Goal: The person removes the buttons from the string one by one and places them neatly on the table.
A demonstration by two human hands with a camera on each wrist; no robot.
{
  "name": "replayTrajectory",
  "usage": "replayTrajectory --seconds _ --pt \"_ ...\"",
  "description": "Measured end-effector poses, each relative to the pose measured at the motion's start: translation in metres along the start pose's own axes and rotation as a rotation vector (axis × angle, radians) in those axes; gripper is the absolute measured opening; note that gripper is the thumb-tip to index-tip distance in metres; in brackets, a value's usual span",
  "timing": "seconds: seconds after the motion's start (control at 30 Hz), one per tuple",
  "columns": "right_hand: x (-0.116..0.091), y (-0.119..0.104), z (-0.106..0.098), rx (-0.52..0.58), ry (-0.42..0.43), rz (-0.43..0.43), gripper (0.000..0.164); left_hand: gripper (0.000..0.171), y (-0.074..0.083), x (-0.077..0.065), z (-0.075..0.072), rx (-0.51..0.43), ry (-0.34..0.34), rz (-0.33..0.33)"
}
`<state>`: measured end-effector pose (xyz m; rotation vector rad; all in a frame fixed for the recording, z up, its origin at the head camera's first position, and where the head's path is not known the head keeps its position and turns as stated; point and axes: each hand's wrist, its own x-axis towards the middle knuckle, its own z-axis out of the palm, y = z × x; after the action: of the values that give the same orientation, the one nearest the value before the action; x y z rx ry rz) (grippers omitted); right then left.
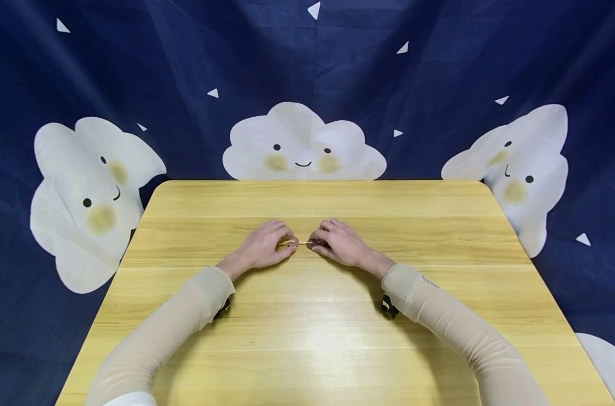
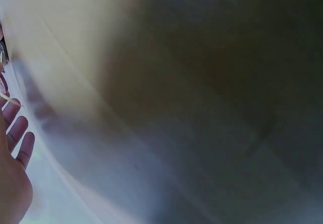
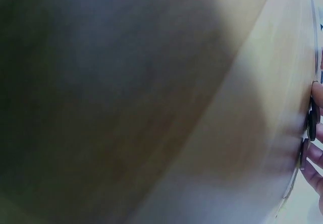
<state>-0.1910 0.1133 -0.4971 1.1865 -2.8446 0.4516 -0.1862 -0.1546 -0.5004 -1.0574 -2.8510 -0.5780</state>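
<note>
Near the middle of the wooden table (image 1: 307, 316), my left hand (image 1: 266, 245) pinches a thin yellowish cord (image 1: 303, 243) between thumb and forefinger. In the left wrist view, a strand of the cord (image 2: 10, 100) crosses the fingertips, while the other fingers are spread loosely. My right hand (image 1: 345, 243) faces it, a small gap away, holding several dark, flat, rounded pieces (image 3: 312, 120) at its fingertips. The cord spans the gap and reaches these dark pieces (image 1: 310, 245); whether it passes through them is too small to tell. Both palms are hidden in the head view.
Dark wrist-worn devices (image 1: 390, 307) sit under the beige sleeves (image 1: 439, 304). A navy curtain (image 1: 307, 62) with white smiling clouds hangs right behind the table's far edge and along its sides. Blurred tabletop and shadow fill most of both wrist views.
</note>
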Motion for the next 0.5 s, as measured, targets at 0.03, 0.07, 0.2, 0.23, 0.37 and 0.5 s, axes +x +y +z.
replayTrajectory --seconds 0.03,0.07,0.2,0.23,0.37,0.5 --pt "0.0 0.0 0.0 -0.002 0.0 -0.001 0.027 0.025 -0.001 -0.001 -0.001 0.001 0.002 -0.001" --pt "0.0 0.0 0.0 -0.006 0.001 -0.002 0.027 0.025 -0.001 -0.002 -0.001 0.002 0.005 -0.002" --pt "0.0 0.0 0.001 -0.011 0.002 -0.004 0.027 0.024 -0.005 -0.006 -0.003 0.015 0.026 -0.003" --pt "0.0 0.0 0.001 -0.009 0.002 -0.003 0.027 0.025 -0.006 -0.007 -0.003 0.02 0.031 -0.004" --pt "0.001 0.0 0.0 -0.006 0.0 -0.003 0.027 0.026 -0.008 -0.011 -0.005 0.027 0.037 -0.01" --pt "0.0 0.0 0.0 -0.009 -0.001 -0.007 0.027 0.027 -0.012 -0.014 -0.006 0.034 0.041 -0.018"
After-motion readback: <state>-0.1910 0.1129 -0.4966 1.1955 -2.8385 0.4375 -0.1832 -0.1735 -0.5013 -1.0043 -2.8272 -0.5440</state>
